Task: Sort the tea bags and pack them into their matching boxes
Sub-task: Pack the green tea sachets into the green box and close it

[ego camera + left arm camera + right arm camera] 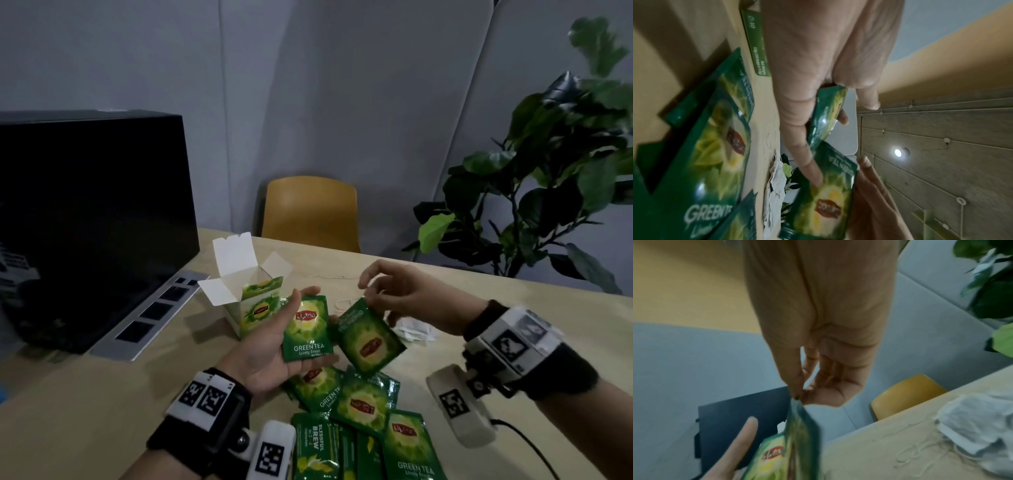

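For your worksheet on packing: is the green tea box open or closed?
Open: the green tea box stands upright on the table, white flaps raised; contents cannot be seen.

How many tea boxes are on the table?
1: the open green tea box stands on the table just beyond the left hand. Others may be hidden.

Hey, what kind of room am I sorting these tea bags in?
Probably an office or meeting room: a light wooden table against grey wall panels, a mustard chair tucked in across from you, and a big potted plant in the corner.
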`<control>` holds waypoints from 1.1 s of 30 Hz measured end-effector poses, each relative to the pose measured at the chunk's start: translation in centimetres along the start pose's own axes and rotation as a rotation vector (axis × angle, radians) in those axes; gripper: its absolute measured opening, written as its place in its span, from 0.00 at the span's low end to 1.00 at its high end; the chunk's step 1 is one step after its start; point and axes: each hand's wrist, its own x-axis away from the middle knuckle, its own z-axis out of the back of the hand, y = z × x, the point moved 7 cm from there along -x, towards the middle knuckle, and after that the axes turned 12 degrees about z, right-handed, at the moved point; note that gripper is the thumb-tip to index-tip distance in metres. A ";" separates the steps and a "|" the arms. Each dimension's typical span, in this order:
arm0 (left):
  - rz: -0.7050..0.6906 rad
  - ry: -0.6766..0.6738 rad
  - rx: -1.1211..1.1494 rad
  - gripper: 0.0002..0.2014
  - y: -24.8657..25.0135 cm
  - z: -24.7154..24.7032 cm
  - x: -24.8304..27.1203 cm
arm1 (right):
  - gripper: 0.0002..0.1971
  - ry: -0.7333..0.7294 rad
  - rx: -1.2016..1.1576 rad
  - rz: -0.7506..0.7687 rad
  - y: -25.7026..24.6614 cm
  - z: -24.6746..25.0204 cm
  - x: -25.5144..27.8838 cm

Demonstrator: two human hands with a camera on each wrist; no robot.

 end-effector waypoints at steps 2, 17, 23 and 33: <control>0.041 -0.024 -0.030 0.18 -0.3 -0.1 0.1 | 0.07 -0.106 0.101 0.052 -0.7 -1.9 -1.5; -0.097 0.144 -0.098 0.27 0.5 0.9 0.4 | 0.07 0.071 -0.165 -0.116 2.5 -3.4 -0.6; 0.066 -0.013 -0.033 0.35 -0.4 0.1 0.6 | 0.11 0.022 0.039 0.072 -0.6 -1.1 -2.3; 0.170 -0.109 -0.219 0.25 -1.5 -0.6 1.0 | 0.09 -0.245 0.568 0.218 -2.1 -6.5 -6.1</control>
